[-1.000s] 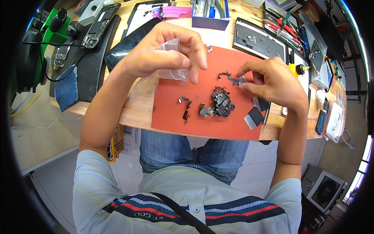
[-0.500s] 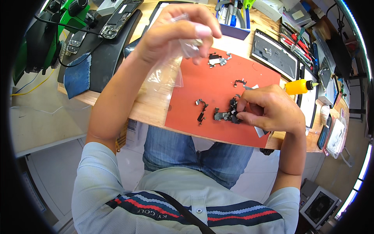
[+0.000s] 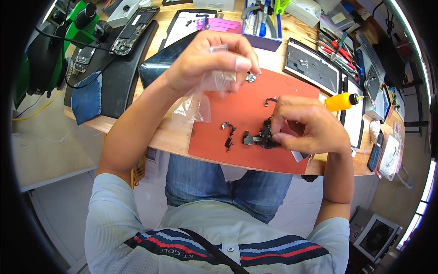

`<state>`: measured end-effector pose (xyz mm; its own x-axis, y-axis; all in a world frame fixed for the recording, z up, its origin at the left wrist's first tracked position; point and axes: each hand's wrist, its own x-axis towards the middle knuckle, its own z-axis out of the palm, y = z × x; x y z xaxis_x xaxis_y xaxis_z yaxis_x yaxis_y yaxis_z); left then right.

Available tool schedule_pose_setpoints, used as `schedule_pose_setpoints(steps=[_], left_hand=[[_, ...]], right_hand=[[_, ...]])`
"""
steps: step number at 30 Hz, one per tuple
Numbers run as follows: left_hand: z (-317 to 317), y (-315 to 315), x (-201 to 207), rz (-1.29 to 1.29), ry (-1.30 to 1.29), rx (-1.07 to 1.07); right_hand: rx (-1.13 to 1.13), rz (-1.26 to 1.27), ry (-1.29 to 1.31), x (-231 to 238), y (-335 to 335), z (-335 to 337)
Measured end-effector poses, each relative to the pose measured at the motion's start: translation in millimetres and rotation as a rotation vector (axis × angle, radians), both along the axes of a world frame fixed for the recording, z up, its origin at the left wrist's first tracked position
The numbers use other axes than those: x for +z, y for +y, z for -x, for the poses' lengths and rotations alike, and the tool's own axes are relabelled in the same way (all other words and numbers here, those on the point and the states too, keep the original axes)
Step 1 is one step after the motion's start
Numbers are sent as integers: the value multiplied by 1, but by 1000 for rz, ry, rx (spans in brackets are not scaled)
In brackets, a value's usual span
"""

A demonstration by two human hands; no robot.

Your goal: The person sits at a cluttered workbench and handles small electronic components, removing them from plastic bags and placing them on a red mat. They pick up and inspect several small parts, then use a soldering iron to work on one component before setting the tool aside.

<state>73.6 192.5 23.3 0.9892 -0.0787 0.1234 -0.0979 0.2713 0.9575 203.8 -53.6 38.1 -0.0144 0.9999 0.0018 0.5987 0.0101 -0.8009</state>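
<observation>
Cluster of small dark parts (image 3: 263, 138) on the red mat (image 3: 255, 160), near side, slightly right of its middle. Right hand (image 3: 312, 125) over the cluster's right edge; grip narrow, thumb and fingertips at the parts; cannot tell whether a piece is pinched between them. Left hand (image 3: 212, 64) above the mat's far left corner, grip curled around a clear plastic bag (image 3: 191, 110), which hangs over mat edge and wooden table (image 3: 169, 137). Slim dark part (image 3: 228, 143) lies alone, left of the cluster; small curved part (image 3: 270, 100) beyond it, just beside the right hand. Yellow bottle (image 3: 338, 102) right of the mat. Blue cloth (image 3: 89, 100) well apart at left.
</observation>
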Motion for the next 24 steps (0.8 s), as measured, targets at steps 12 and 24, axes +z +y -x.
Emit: schedule_pose_setpoints(steps=[12, 24], left_hand=[[-3, -21, -2, -202, 158, 92], [0, -35, -12, -155, 179, 136]], right_hand=[[-499, -39, 852, -7, 3, -29], [-518, -110, 962, -15, 9, -14]])
